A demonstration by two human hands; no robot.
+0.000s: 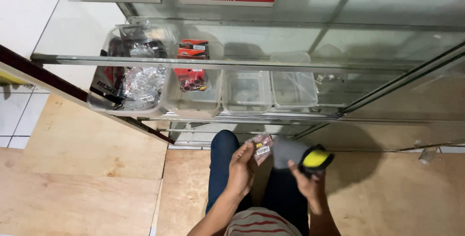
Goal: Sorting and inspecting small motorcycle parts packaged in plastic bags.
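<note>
A: Status? Landmark is the glass case.

B: Left hand, just below the case, pinches a small clear packet by one edge, thumb against fingers. Right hand, right of it, is wrapped around a grey scanner with a yellow-and-black end. Packet and scanner nose nearly touch; can't tell if they do.

A: Risks?

B: First, grip. The packet is held by a thin edge only. A bump from the scanner could likely twist it out, and it would drop to the plywood floor in front of the case, or onto the person's lap.

A: Other?

B: Scan angle. The packet is shiny plastic, tilted toward the scanner. Glare or a creased label could cause a misread. Label detail is too small to check.

A: Case itself?

B: The glass shelf edge is close above both hands. Lifting the scanner carelessly could knock it. Bins sit on the lower shelf; the left ones hold bagged parts and red packs, the right ones look empty. A packet put in the wrong bin is my guess at the sorting risk.
</note>
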